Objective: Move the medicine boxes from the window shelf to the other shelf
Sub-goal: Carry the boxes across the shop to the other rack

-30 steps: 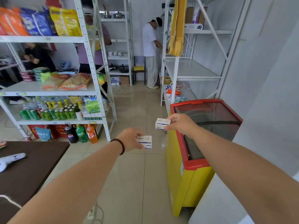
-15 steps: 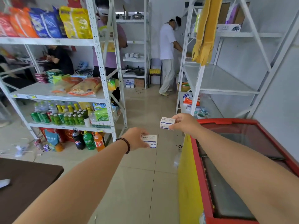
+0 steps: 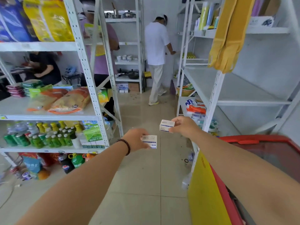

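Both arms reach forward over the tiled aisle. My left hand (image 3: 135, 139), with a dark bead bracelet on its wrist, grips a small white medicine box (image 3: 150, 141) with blue print. My right hand (image 3: 182, 125) holds a second white medicine box (image 3: 166, 125), slightly higher and to the right. A white metal shelf unit (image 3: 243, 101) stands on the right, its middle board bare; its lower board carries several small packages (image 3: 195, 109). Yellow rubber gloves (image 3: 225, 39) hang from that unit's front post.
A red and yellow chest freezer (image 3: 209, 189) stands close at my right. On the left a stocked shelf unit (image 3: 90, 117) holds snack bags and drink bottles. A person in white (image 3: 155, 46) stands at the aisle's far end; two more people are behind the left shelves.
I have walked forward along the aisle: the freezer has slid to the lower right and the right shelf unit is closer. Both hands still hold their boxes the same way.
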